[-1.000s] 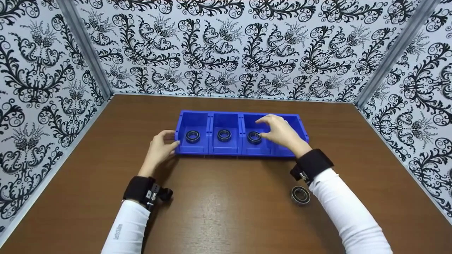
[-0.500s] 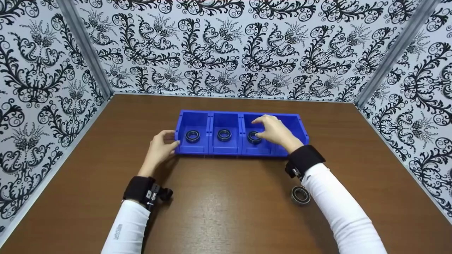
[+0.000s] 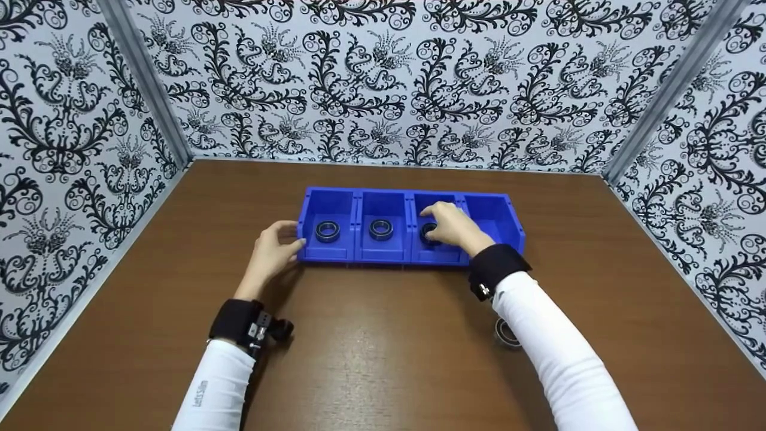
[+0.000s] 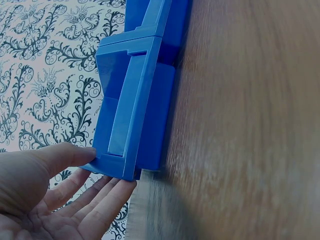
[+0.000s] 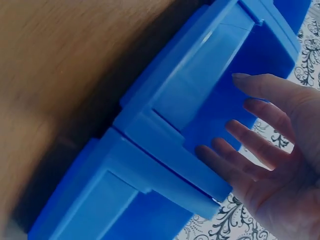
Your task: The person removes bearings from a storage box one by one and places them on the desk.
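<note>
A blue four-part storage bin (image 3: 383, 256) stands on the table. My left hand (image 3: 272, 254) grips its left end wall, the thumb on the inner side and the fingers outside, as the left wrist view shows. One black ball bearing (image 3: 327, 231) lies in the leftmost compartment and another bearing (image 3: 380, 229) in the one beside it. Over the third compartment my right hand (image 3: 453, 226) hovers with spread, slightly bent fingers (image 5: 250, 135) and nothing between them. The third bearing (image 3: 426, 234) lies below it, partly hidden by the thumb.
Another bearing (image 3: 506, 333) lies on the brown table (image 3: 371, 347) at the front right, half covered by the right sleeve (image 3: 556, 341). Patterned wall panels (image 3: 383, 78) close off the back and both sides.
My right hand has moved left and slightly down over the third compartment, uncovering the rightmost one. Its sleeve now hides part of the loose bearing. The left hand keeps its hold.
</note>
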{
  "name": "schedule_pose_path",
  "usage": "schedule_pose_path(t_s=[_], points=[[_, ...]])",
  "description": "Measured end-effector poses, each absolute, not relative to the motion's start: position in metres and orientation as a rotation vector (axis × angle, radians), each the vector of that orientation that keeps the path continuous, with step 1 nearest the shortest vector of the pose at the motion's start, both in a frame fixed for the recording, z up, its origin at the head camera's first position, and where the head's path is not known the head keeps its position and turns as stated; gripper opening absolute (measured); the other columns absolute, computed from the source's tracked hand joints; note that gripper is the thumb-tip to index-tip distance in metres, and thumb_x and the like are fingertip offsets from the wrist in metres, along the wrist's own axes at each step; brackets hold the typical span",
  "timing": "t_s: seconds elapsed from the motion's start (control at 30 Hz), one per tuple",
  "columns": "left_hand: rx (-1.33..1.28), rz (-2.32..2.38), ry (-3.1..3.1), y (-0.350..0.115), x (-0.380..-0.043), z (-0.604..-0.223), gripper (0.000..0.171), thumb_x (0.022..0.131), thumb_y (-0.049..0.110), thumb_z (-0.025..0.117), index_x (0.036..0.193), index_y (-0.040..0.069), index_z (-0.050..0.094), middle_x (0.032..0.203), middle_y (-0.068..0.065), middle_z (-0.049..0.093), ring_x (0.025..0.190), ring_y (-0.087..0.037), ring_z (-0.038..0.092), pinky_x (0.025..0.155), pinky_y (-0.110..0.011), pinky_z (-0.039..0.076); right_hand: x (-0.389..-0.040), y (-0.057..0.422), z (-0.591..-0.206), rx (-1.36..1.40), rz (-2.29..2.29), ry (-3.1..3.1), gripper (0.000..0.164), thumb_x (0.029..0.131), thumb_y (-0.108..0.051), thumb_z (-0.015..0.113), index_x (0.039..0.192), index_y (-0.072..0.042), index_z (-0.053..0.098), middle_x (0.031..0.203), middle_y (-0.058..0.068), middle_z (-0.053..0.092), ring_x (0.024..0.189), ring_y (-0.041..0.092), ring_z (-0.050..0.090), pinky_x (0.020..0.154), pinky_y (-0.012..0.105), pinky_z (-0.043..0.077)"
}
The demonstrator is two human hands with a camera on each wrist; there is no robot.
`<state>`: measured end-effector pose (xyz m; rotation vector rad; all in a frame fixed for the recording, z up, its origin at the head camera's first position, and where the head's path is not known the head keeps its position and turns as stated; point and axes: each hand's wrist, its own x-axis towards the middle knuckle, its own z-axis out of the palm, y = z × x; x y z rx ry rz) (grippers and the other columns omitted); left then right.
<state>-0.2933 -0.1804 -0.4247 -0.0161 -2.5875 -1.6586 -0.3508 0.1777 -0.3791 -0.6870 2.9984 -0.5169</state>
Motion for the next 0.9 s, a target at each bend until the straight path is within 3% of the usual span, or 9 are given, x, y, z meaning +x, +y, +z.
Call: schedule_pose_path(t_s=[0.53,0.8,0.9], points=[[-0.012,-1.682,-2.573,-0.177,-0.295,-0.424,0.045,0.101,0.003,0.065,0.142,-0.009,0.053,0.139,-0.031,0.060,0.128,-0.042,0.060,0.091,-0.040,0.062,-0.358,0.169,-0.396,-0.556,-0.423,2.970,0.051,0.082,0.003,0.072,0.131,0.011,0.065,0.133,0.031,0.063,0.128,0.046,0.058,0.111,0.053,0.047],[-0.038,-1.613,-2.595,-0.180,-0.294,-0.425,0.044,0.100,0.004,0.066,0.141,-0.009,0.055,0.137,-0.031,0.061,0.127,-0.043,0.062,0.086,-0.038,0.063,-0.362,0.168,-0.403,-0.600,-0.391,2.999,0.025,0.078,0.003,0.070,0.103,0.007,0.072,0.111,0.027,0.070,0.108,0.043,0.064,0.097,0.057,0.052],[-0.038,-1.589,-2.601,-0.180,-0.294,-0.426,0.044,0.100,0.004,0.066,0.140,-0.009,0.056,0.136,-0.031,0.062,0.125,-0.043,0.063,0.085,-0.037,0.063,-0.364,0.167,-0.406,-0.579,-0.414,3.004,0.022,0.079,0.003,0.069,0.100,0.006,0.072,0.109,0.026,0.070,0.104,0.042,0.064,0.094,0.057,0.053]])
